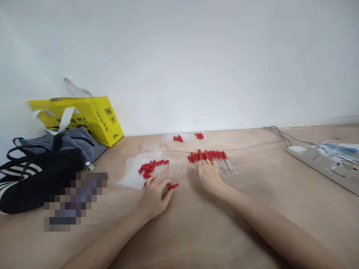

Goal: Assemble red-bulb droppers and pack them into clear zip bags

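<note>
Hands first: my left hand (pixel 155 194) rests palm-down on the bench (pixel 196 231), fingers curled, pinching one red rubber cap (pixel 173 186) at the fingertips; the cap's long axis lies nearly level, pointing right and slightly away. My right hand (pixel 208 175) lies flat and open, holding nothing, its fingertips touching the near end of a row of finished droppers (pixel 213 158).

Those droppers lie side by side, red bulbs at the far end, clear thin stems running toward me and fanning a little to the right. Just left of them, between my hands, sits a batch of bare clear tubes (pixel 177 168), their long axes also running away from me. Loose red caps (pixel 150 167) are heaped on a clear plastic bag (pixel 134 175) beside my left hand. Farther back lie more bags with a few red caps (pixel 187 137).

Bench surface is bare pale plywood, matt, with faint grain, meeting a plain white wall (pixel 196 56). At far left stand a yellow paper bag (pixel 84 116) with white handles and a striped dark fabric bag (pixel 50 164). At right, a white power strip (pixel 322 160) with a grey cable.
</note>
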`<action>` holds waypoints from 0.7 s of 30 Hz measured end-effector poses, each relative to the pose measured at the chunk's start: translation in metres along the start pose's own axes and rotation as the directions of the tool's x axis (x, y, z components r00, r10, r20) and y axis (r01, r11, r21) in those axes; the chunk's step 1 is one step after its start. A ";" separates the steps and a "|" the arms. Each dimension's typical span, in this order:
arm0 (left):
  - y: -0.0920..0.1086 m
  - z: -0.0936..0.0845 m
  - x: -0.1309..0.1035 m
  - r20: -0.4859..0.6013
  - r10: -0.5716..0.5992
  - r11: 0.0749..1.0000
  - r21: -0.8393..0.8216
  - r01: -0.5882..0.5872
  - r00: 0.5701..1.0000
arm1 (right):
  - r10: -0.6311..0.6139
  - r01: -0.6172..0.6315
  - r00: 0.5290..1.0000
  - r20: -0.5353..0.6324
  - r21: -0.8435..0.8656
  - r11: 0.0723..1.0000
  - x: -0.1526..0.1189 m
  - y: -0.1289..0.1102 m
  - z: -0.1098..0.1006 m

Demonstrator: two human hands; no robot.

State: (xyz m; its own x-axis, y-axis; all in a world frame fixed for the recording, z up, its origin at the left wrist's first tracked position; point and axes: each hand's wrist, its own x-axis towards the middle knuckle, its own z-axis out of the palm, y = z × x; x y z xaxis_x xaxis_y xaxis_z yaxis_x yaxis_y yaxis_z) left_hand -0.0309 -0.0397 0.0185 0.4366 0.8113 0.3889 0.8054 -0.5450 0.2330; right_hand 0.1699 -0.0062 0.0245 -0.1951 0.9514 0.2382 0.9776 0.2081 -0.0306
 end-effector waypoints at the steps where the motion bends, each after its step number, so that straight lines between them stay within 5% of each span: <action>1: 0.003 0.001 -0.004 0.028 0.016 1.000 -0.024 -0.015 0.999 | -0.084 0.084 0.996 -0.020 -0.003 0.996 -0.011 0.006 0.001; 4: 0.007 0.005 -0.010 0.067 0.022 0.998 -0.061 -0.018 0.997 | -0.269 0.270 0.961 -0.059 0.013 0.963 -0.036 0.020 0.007; 7: 0.005 0.010 -0.010 0.050 0.007 0.998 -0.065 -0.004 0.999 | -0.328 0.331 0.943 -0.057 0.044 0.943 -0.046 0.026 0.010; 16: 0.008 0.019 0.000 0.052 0.042 0.995 -0.090 -0.037 0.998 | -0.205 0.206 0.978 -0.041 0.360 0.910 -0.041 0.024 0.016; 21: 0.011 0.018 0.000 0.020 0.015 0.997 -0.081 -0.014 1.000 | -0.143 0.165 0.986 -0.084 0.401 0.901 -0.045 0.015 0.024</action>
State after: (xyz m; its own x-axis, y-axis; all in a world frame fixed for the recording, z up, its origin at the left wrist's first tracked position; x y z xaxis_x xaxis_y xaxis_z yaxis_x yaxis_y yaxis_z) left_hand -0.0148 -0.0426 0.0050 0.4569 0.8069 0.3743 0.7644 -0.5714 0.2987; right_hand 0.1917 -0.0401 -0.0099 -0.3256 0.8894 0.3208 0.8175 0.4353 -0.3771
